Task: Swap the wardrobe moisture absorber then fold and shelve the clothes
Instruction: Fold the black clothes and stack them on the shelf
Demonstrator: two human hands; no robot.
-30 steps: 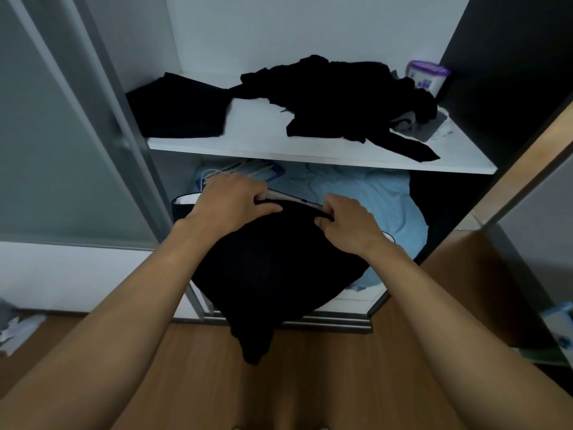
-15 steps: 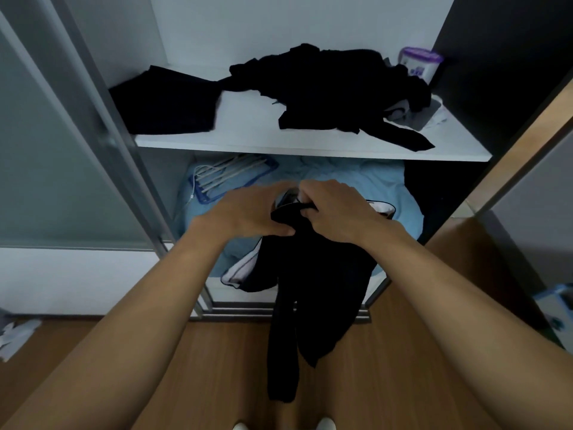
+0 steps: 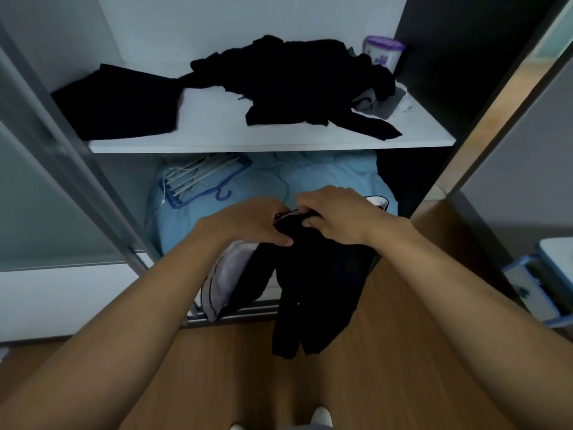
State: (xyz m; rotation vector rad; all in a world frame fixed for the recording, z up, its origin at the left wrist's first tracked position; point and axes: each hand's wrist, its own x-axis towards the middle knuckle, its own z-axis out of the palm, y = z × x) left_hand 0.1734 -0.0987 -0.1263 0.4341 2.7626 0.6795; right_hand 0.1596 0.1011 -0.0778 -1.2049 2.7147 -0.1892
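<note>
While left hand and right hand both grip the garment at its top edge, fingers curled, it hangs before the lower compartment. Absorber sits back-right on shelf, behind clothes pile.

We note the black garment plain and unpatterned, a white panel edged with thin dark stripes beside it. Pale blue bedding lies under a blue hanger. The white shelf carries a black folded cloth, a black heap and a grey scrap. On the absorber tub: white body, purple lid (purple print too). Floor warm brown wood-grain
</note>
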